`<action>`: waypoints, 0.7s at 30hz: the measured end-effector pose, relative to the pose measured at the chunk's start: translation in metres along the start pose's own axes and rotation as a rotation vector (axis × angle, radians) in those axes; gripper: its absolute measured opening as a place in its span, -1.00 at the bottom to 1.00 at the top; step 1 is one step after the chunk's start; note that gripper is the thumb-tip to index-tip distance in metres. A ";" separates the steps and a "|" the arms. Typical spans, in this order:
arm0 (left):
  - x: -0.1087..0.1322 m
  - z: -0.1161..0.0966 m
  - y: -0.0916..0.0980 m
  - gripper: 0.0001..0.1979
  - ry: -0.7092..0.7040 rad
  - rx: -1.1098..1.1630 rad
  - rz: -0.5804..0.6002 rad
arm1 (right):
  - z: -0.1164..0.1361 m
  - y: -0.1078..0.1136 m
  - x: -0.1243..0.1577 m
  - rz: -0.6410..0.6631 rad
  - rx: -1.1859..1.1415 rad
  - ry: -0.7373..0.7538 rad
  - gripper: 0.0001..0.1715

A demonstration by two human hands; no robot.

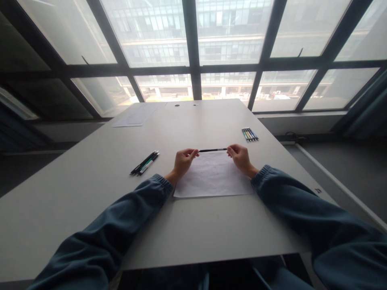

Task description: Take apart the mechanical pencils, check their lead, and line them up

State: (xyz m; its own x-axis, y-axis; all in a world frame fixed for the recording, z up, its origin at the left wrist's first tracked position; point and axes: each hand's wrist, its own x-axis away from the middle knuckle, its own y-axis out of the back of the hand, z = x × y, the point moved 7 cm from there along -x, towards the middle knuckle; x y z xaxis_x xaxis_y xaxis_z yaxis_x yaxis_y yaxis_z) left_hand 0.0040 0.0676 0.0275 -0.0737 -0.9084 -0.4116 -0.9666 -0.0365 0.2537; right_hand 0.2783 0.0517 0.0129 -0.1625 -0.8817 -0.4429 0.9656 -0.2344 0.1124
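Two hands shared one slim black pen (pixel 213 150), which we held level above the far edge of a white sheet of paper (pixel 213 177). Our left hand (pixel 182 161) had its fingers closed on the pen's left end, and our right hand (pixel 240 158) pinched the right end the same way, so the pen bridged the gap between them. The sheet lay flat on the pale grey surface (pixel 90 193) directly before us, and it carried faint marks we could not read. At ten o'clock from the sheet a small cluster of dark pens (pixel 145 162) rested, untouched. At two o'clock a tidy row of coloured pens (pixel 250 134) lay side by side, well apart from our hands. Further off at eleven o'clock some printed sheets (pixel 136 116) sat near the window. We judged the work barely begun: one pen taken up, its tip not yet on the paper.
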 end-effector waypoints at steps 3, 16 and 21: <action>0.000 0.001 0.000 -0.64 0.000 -0.005 0.003 | -0.001 0.000 0.000 0.004 0.013 0.001 -0.57; 0.001 -0.003 -0.001 -0.62 0.000 -0.017 0.010 | 0.006 0.000 0.001 0.007 0.023 0.004 -0.58; 0.000 0.001 -0.001 -0.61 -0.014 -0.027 0.018 | 0.002 0.000 0.000 0.011 0.035 0.022 -0.59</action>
State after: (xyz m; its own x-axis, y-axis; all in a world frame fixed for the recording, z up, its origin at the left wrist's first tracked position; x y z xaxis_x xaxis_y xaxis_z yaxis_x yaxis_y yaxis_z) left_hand 0.0049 0.0686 0.0261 -0.0947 -0.9031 -0.4189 -0.9582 -0.0314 0.2842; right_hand 0.2775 0.0506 0.0150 -0.1469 -0.8753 -0.4607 0.9596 -0.2390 0.1483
